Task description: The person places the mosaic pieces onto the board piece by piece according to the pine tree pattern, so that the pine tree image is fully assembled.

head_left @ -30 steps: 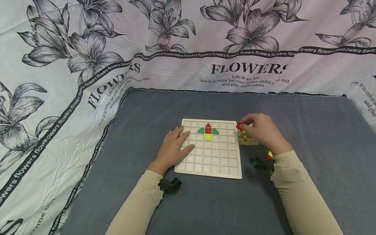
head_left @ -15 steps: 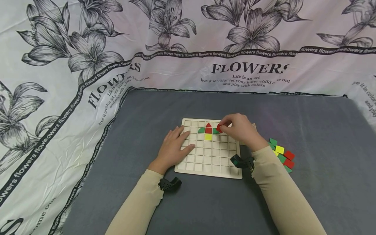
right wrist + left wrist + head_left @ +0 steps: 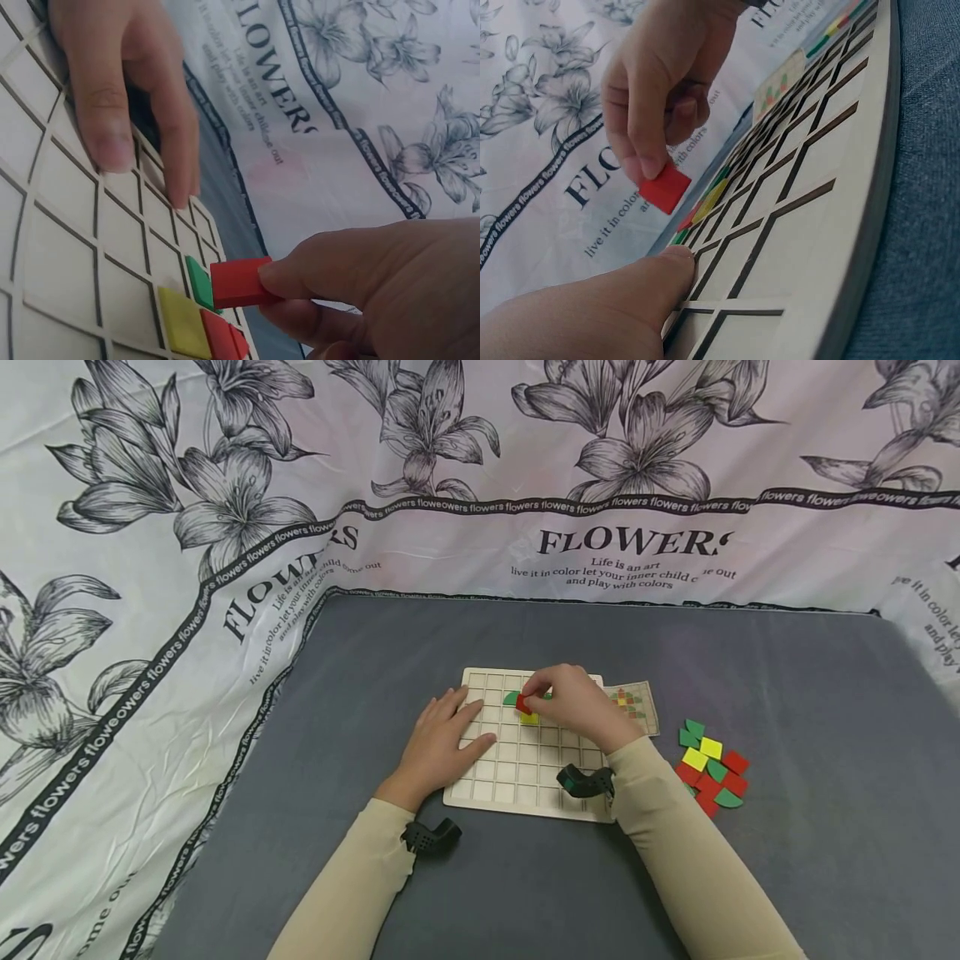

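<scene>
Red square tile point(image 3: 238, 283) pinched in the right hand point(image 3: 576, 700) overhangs gridded wood point(image 3: 517, 768)

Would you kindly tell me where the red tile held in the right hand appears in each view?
Head: the red tile is slightly right of and below centre, pinched by the right hand.
Left wrist: red tile left of centre, about mid-height.
Right wrist: red tile near centre across, below mid-height.
Shared landmark: the yellow tile on the board.
</scene>
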{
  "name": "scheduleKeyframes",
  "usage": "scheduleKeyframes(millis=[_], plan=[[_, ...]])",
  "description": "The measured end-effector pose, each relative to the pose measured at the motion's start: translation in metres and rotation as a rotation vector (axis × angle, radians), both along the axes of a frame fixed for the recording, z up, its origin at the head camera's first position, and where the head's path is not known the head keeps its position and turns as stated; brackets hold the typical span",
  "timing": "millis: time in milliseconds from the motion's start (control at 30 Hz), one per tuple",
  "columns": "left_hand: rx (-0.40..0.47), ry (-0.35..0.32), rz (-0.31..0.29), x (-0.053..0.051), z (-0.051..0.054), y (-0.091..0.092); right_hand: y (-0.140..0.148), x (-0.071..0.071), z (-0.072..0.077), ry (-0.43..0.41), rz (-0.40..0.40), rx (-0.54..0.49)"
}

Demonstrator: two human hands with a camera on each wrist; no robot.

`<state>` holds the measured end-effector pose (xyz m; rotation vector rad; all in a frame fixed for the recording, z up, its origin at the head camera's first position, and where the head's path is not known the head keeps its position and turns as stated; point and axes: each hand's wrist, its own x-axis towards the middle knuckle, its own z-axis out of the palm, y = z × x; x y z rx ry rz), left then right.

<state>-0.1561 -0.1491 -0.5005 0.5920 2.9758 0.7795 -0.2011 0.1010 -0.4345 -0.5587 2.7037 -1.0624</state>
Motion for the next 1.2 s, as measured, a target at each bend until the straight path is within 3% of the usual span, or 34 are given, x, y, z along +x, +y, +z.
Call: scheduleKeyframes(millis=[267, 433, 833, 1200], plan=[[-0.018, 0.038, 0.014, -0.002, 0.0, 0.004, -0.013, -0.003, -0.006, 0.034, 0.054, 0.036], [-0.013, 0.031, -0.012, -0.005, 0.003, 0.008, -0.015, -0.003, -0.008, 0.08, 0.042, 0.093], [-0.031, 0.016, 0.015, 0.0, 0.0, 0.0, -0.022, -0.004, -0.016, 0.089, 0.097, 0.116], [-0.034, 0.017, -0.001, -0.001, 0.001, 0.002, -0.023, -0.003, -0.021, 0.121, 0.095, 0.153]])
